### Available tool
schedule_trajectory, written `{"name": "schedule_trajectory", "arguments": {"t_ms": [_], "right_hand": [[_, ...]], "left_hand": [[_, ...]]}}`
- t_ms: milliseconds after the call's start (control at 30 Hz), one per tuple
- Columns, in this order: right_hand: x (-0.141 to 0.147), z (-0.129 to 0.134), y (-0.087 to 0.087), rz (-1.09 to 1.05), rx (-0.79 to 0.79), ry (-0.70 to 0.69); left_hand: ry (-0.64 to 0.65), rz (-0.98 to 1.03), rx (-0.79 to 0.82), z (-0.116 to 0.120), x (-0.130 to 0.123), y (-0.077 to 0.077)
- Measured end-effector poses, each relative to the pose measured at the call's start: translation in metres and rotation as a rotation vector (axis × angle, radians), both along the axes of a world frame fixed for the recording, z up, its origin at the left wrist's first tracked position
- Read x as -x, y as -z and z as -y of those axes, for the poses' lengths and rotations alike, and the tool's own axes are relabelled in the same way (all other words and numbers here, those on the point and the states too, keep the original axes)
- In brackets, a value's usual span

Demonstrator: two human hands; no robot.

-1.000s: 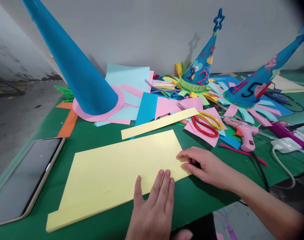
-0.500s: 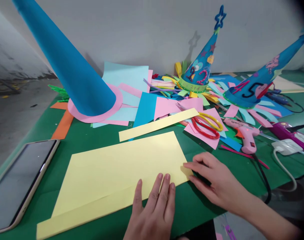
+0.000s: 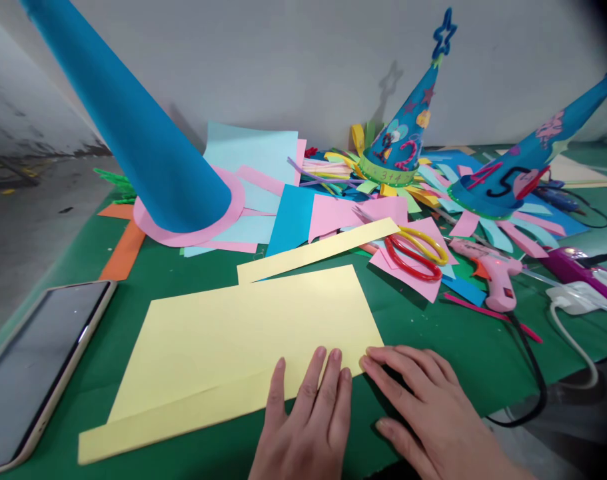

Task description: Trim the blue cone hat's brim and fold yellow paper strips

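A pale yellow sheet of paper (image 3: 243, 333) lies on the green table, with a strip (image 3: 178, 410) along its near edge that looks folded over. My left hand (image 3: 308, 413) rests flat on that near edge, its fingers spread. At the sheet's near right corner, my right hand (image 3: 423, 400) lies with fingers stretched out and their tips touching the paper. A loose yellow paper strip (image 3: 318, 252) lies just beyond the sheet. To its right are scissors (image 3: 416, 253) with red and yellow handles.
A tall blue cone (image 3: 153, 147) on a pink ring stands at the left, above a phone (image 3: 38, 360). Two decorated party hats (image 3: 400, 137) stand at the back right. A pink glue gun (image 3: 496, 270) with a black cable lies at the right, near a white plug (image 3: 578, 297).
My right hand has moved down at the corner, its fingers now stretched over the near edge instead of around the right edge. The sheet has turned slightly. My left hand stays put.
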State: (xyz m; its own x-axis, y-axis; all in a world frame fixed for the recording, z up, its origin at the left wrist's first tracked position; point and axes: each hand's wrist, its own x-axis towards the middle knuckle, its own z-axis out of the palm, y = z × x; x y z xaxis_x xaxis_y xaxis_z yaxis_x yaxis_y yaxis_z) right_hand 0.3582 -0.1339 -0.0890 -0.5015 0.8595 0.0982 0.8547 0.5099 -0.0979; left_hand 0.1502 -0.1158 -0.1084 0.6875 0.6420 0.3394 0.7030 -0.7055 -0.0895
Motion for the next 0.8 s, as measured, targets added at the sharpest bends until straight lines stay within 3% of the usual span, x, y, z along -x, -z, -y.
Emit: {"name": "schedule_trajectory", "arguments": {"t_ms": [167, 333, 467, 567, 733, 800], "right_hand": [[0.0, 0.001, 0.006, 0.05, -0.078, -0.02], [-0.002, 0.004, 0.016, -0.001, -0.247, -0.055], [-0.003, 0.005, 0.021, -0.025, -0.267, -0.094], [-0.002, 0.005, 0.02, -0.01, -0.275, -0.095], [0.0, 0.004, 0.016, 0.037, -0.254, -0.092], [0.0, 0.004, 0.014, 0.055, -0.223, -0.087]], "left_hand": [[-0.01, 0.06, 0.008, 0.001, -0.007, 0.004], [0.039, -0.043, 0.012, 0.003, -0.004, 0.003], [0.099, -0.087, 0.075, 0.001, 0.004, -0.001], [0.195, -0.096, 0.182, -0.007, 0.012, -0.011], [0.356, -0.098, 0.528, -0.029, 0.028, -0.035], [0.387, -0.12, 0.577, -0.037, 0.036, -0.039]]}}
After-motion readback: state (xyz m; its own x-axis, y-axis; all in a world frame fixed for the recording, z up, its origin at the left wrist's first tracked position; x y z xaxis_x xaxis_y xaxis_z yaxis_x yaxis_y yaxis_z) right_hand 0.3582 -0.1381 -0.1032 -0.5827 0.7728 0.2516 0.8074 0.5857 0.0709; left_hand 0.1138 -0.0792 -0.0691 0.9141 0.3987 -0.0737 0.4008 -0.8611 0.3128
